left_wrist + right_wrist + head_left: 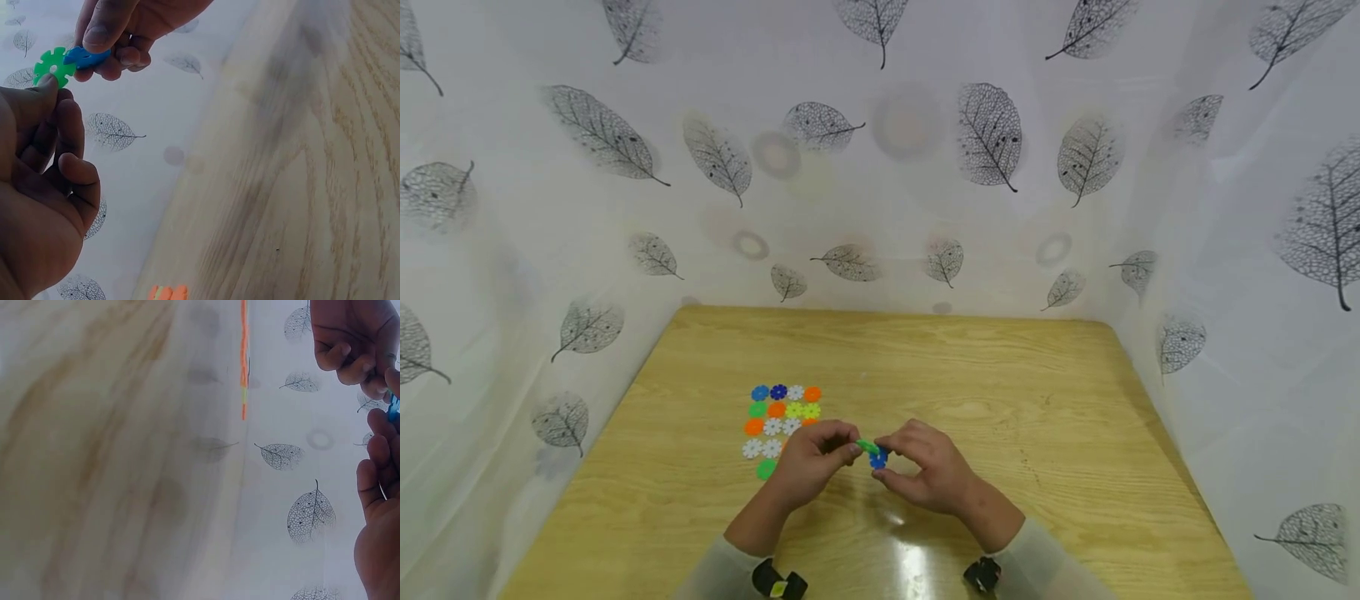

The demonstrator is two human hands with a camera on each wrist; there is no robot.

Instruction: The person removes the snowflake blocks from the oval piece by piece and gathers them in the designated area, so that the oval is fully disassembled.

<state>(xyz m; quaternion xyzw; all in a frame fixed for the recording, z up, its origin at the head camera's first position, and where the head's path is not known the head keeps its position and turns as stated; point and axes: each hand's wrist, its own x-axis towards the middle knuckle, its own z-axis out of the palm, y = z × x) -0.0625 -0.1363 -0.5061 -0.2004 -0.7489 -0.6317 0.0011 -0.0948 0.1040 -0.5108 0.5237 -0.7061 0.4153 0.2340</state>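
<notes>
My left hand [814,460] pinches a green notched plastic disc [55,66] between thumb and fingers. Opposite it, my right hand [931,472] holds a blue notched disc [878,460] by its edge. The two discs meet at their rims, set at an angle to each other, and overlap in the left wrist view. Both hands are raised over the front middle of the table. In the right wrist view, only a sliver of the blue disc [393,409] shows between the fingers at the right edge.
Left of the hands, loose notched discs lie in rows on the wooden table [1000,375], among them a white disc [752,448], an orange disc [754,427] and a green disc [767,469]. My left hand hides some. A leaf-printed white curtain [880,192] surrounds the table's back and sides.
</notes>
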